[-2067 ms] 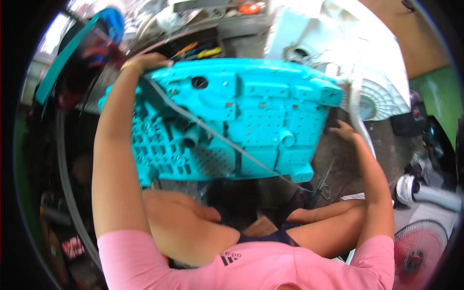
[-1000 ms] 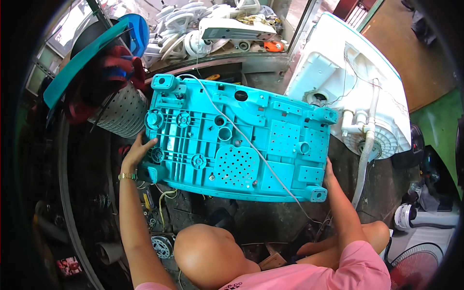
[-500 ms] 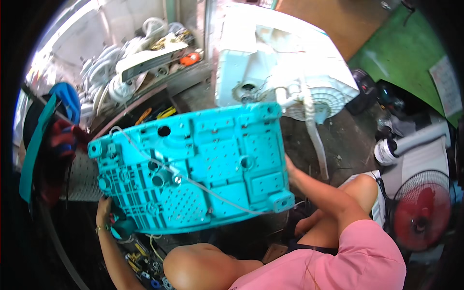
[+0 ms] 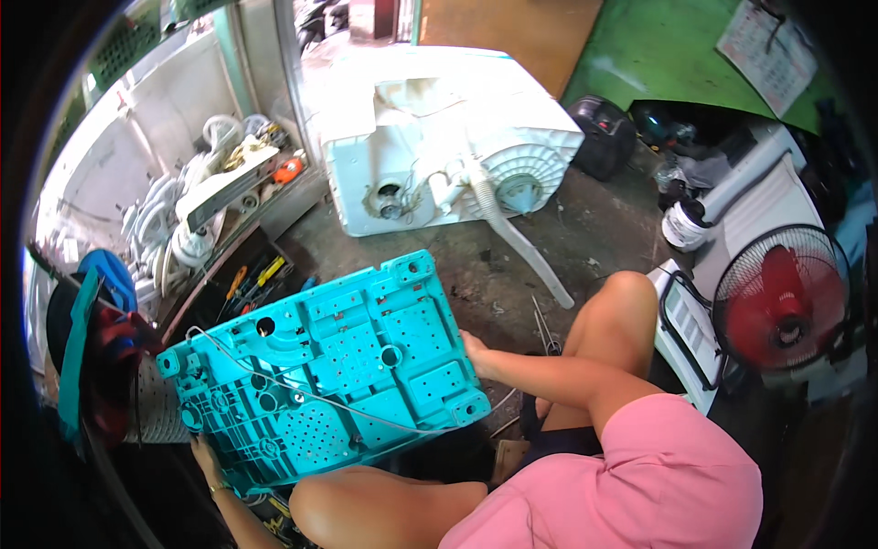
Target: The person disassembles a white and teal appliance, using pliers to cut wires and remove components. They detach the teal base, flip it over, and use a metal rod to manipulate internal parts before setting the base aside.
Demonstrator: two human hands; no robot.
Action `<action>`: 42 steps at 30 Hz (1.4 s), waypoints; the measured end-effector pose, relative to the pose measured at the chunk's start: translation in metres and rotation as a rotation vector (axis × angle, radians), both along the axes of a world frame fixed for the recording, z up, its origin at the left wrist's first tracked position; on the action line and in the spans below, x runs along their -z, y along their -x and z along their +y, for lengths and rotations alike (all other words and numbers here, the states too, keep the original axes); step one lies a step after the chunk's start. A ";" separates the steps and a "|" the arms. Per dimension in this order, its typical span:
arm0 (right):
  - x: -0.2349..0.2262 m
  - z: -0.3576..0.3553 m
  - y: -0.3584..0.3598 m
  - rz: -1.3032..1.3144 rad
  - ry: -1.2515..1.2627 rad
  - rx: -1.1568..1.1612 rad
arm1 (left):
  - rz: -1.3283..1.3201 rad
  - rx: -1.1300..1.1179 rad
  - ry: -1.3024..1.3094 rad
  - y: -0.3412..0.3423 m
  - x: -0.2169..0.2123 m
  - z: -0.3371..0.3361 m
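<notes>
single head-worn fisheye view, looking steeply down from above, close over the turquoise plastic panel, edges bowed

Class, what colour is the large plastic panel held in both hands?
Turquoise; the plastic panel shows best in the head view.

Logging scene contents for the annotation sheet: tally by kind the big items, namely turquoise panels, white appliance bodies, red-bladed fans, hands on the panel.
Turquoise plastic base panel: 1
White appliance body lying on its side: 1
Red-bladed fan: 1
Hands on the panel: 2, left hand and right hand
Total: 5
</notes>
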State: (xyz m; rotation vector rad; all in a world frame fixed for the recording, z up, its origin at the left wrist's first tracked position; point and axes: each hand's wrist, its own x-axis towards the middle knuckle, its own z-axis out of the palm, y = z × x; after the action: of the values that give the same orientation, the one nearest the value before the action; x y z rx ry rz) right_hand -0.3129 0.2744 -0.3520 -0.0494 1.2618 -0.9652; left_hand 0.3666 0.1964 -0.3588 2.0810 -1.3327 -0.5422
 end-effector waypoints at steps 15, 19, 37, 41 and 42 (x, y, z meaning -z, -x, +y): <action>-0.239 0.008 0.099 0.975 1.089 -0.500 | -0.433 -0.673 0.158 0.177 -0.125 -0.022; -0.222 -0.033 0.111 1.327 1.050 -0.648 | -0.727 0.102 0.900 0.256 -0.184 -0.061; -0.145 -0.092 0.246 1.154 0.591 -0.388 | -0.764 0.976 0.485 0.659 -0.303 -0.271; -0.189 -0.029 0.220 1.074 0.410 -0.350 | -0.908 1.132 -0.018 0.610 -0.384 -0.177; -0.222 -0.014 0.224 1.032 0.426 -0.361 | -0.865 1.031 -0.131 0.597 -0.412 -0.151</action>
State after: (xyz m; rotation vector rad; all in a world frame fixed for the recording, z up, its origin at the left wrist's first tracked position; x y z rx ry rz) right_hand -0.5367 0.2607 -0.1304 -1.1937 1.8469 -0.8818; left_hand -0.2305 0.0450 0.0529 1.5988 -2.9596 -0.0655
